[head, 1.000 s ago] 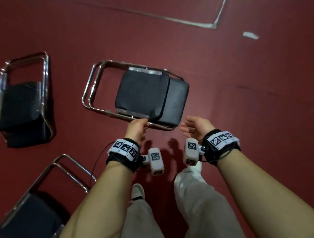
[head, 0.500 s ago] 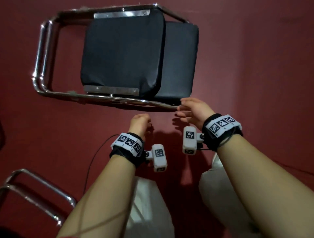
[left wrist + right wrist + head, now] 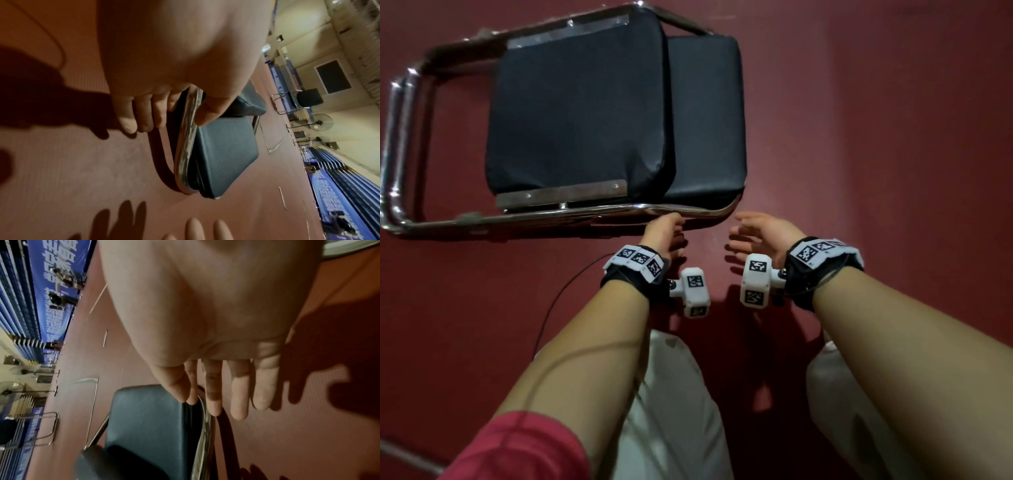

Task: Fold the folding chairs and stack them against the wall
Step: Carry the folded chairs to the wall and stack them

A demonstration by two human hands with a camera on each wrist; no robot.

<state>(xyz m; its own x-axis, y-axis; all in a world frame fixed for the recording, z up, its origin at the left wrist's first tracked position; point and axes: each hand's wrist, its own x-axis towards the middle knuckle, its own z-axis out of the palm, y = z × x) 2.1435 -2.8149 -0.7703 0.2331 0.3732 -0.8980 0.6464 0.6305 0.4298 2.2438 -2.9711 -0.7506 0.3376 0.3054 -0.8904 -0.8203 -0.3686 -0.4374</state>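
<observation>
A folded chair with black pads and a chrome tube frame lies flat on the red floor, filling the upper left of the head view. My left hand grips the near frame tube close to its right corner. In the left wrist view the thumb lies over the tube on the pad side, and the fingers curl beneath it. My right hand hovers just right of that corner. Its straight fingers hold nothing and sit over the frame edge beside the pad.
My white-trousered legs stand just behind the hands. Another chair stands far off near a floor fan. A further chrome frame shows in the right wrist view. Blue banners line the hall's edge.
The view has dropped closer to the chair, and the other chairs have left the head view. My left hand rose from below the frame onto the tube. My right hand came off the corner.
</observation>
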